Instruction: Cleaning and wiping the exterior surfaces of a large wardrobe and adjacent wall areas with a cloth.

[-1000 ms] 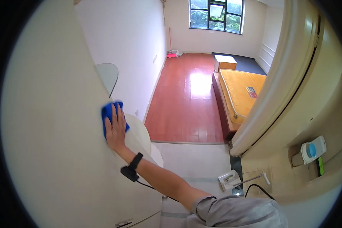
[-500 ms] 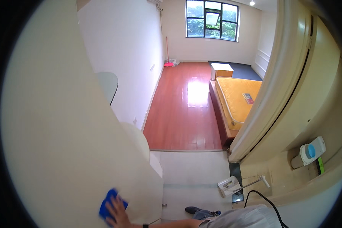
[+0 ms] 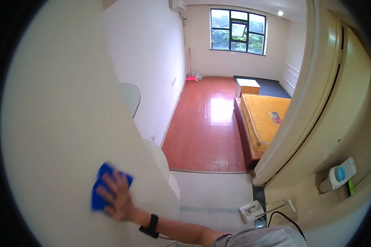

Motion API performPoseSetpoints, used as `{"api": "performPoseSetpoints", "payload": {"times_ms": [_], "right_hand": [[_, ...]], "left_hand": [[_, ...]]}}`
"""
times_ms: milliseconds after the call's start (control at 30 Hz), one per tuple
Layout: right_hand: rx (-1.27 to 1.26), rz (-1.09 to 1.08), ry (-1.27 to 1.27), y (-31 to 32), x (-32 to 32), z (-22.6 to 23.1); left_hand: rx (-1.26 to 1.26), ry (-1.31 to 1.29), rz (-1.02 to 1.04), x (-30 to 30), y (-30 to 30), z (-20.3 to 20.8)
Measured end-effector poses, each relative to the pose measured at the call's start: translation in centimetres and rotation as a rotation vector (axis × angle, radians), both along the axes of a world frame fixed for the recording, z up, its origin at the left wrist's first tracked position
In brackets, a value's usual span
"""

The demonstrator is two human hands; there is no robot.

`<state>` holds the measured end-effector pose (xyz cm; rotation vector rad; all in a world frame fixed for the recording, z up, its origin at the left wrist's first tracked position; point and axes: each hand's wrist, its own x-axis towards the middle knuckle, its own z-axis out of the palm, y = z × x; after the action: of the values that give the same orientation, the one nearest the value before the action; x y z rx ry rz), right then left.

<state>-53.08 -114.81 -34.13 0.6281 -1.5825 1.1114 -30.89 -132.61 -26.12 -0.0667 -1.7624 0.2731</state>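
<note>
My right hand [image 3: 120,199] is pressed against a blue cloth [image 3: 98,193], its fingers spread across it, and the cloth lies flat on a broad pale upright surface [image 3: 62,136] at the left. Whether that surface is a wall or a door I cannot tell. Part of the cloth is hidden under the palm and fingers. The hand is a little blurred. A black band [image 3: 151,226] circles the wrist, and a grey sleeve [image 3: 264,238] covers the upper arm. My left hand is not in view.
A white long-handled thing, like a dustpan [image 3: 251,211], stands on the pale floor beside a black cable [image 3: 290,220]. Beyond lies a room with red flooring [image 3: 198,140], a yellow mattress [image 3: 259,119], and a pink broom [image 3: 191,77]. A door frame [image 3: 290,123] rises at the right.
My right hand and the blue cloth have moved up and slightly left over the pale surface. More of the forearm shows. The view has shifted, so the room appears lower and further right.
</note>
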Motion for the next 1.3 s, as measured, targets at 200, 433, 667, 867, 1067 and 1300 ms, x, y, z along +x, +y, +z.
{"api": "performPoseSetpoints", "payload": {"times_ms": [200,433,667,867,1067,1300], "right_hand": [[-0.439,-0.132,-0.424,1.0,-6.1,-5.4],[-0.119,0.107,-0.124,-4.0,5.9,2.4],[0.065,0.237,0.332,-4.6,10.9,20.9],[0.212,0.506,0.522,-8.6,16.4,25.1],[0.529,0.42,0.544,-11.4,18.9,7.2],[0.908,0.394,0.605,-9.6,18.8,-10.7]], "left_hand": [[-0.05,0.001,-0.009,-0.9,-1.3,-1.7],[-0.005,-0.135,-0.031,-1.7,0.3,-0.8],[0.286,-0.032,-0.447,2.8,4.8,0.0],[0.842,0.136,-0.632,8.6,6.4,-10.0],[1.415,0.425,-0.465,16.0,6.9,-17.7],[1.831,0.552,-0.299,21.2,7.6,-23.0]]}}
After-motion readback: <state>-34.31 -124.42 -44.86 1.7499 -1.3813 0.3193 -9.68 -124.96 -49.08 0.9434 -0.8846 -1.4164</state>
